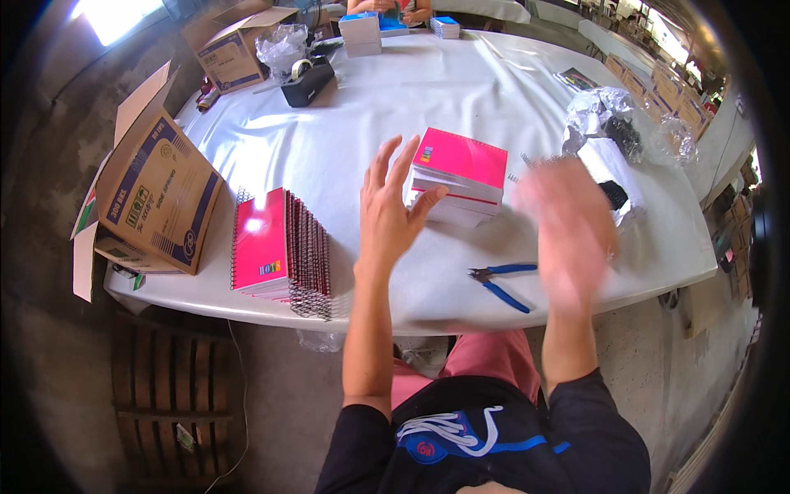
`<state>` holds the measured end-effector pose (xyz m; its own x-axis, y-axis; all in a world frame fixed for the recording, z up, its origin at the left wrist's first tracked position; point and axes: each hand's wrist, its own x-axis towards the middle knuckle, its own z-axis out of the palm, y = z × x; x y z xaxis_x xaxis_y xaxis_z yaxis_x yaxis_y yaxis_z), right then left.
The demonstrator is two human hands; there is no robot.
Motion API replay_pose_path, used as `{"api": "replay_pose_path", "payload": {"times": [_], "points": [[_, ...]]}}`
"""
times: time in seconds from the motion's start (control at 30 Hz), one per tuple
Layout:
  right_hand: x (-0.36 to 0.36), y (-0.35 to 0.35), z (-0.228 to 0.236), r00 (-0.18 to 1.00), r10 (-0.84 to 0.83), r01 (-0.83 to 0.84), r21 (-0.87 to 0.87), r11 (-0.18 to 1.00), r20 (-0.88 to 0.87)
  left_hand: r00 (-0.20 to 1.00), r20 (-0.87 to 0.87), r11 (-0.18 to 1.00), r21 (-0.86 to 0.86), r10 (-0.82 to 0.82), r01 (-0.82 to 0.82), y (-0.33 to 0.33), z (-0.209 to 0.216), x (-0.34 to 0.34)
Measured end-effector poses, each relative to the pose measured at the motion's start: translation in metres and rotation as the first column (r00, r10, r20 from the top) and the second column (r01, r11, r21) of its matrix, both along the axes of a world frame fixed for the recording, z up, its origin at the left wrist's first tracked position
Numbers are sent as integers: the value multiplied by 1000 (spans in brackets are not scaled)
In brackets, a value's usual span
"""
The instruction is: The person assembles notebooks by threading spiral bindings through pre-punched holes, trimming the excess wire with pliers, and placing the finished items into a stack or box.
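Note:
A stack of pink-covered notebooks (465, 160) stands on the white-covered table before me. At its left side is my left hand (387, 202), open, fingers spread and thumb in front of the stack's edge. My right hand (568, 230) is smeared by motion to the right of the stack, so its fingers and anything in them do not show clearly. A bit of spiral wire (535, 160) shows just beyond it. Blue-handled side cutters (498, 286) lie with their handles spread, nearer to me. On the left rests another pile of pink spiral-bound notebooks (262, 239), wire coils facing right.
An opened cardboard box (160, 193) sits at the table's left edge, with another box (234, 58) farther back. A black tape dispenser (309, 82) stands near it. Crumpled clear plastic (597, 111) and dark coils lie at right. Across the table, a person's hands (403, 12) are near blue-covered stacks.

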<state>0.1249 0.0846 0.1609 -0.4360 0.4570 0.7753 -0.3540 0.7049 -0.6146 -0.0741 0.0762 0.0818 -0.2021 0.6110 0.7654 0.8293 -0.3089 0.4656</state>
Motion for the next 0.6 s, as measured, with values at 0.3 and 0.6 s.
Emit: {"api": "replay_pose_path", "payload": {"times": [0.3,0.6], "points": [[-12,129,-63,327,-556,477,374,795,764,976,204,850,-499,-75,170,56,-10,-20],[-1,117,-94,863,-143,430,-557,710,484,811,560,889,-271,-166,369,49,-19,-4]]}}
